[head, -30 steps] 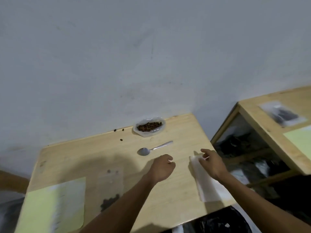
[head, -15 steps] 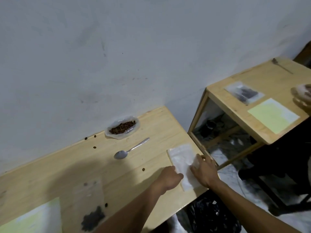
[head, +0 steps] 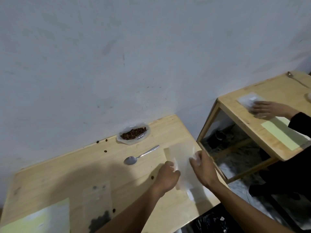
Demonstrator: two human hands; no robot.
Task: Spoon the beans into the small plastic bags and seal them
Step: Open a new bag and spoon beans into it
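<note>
A bare grey wall fills the upper frame above a pale wooden surface (head: pixel 70 167) that runs across the lower half. Right of centre, both hands hold an empty bag (head: pixel 182 158) lifted off the wood. The left hand (head: pixel 166 178) has its grip clenched on the bag's left edge, thumb and fingers pinching the film. The right hand (head: pixel 204 169) pinches the right edge near the top. The spoon (head: pixel 140 156) lies on the wood just left of the bag, bowl toward the lower left, untouched. Beyond it, against the wall, an open tub (head: pixel 133 133) holds the beans, with a few loose ones scattered near it. At the lower left lies a bag (head: pixel 97 209) already holding beans, beside a yellow-green sheet (head: pixel 38 221).

The step in hand looks like opening the empty bag. To do it well, rub the two layers apart at the mouth, keep one hand holding the mouth wide and upright, and free the other for the spoon. Hold the bag close to the tub so fewer beans spill.

In the upper right, another person's hand (head: pixel 267 109) rests on a bag on a second table.
</note>
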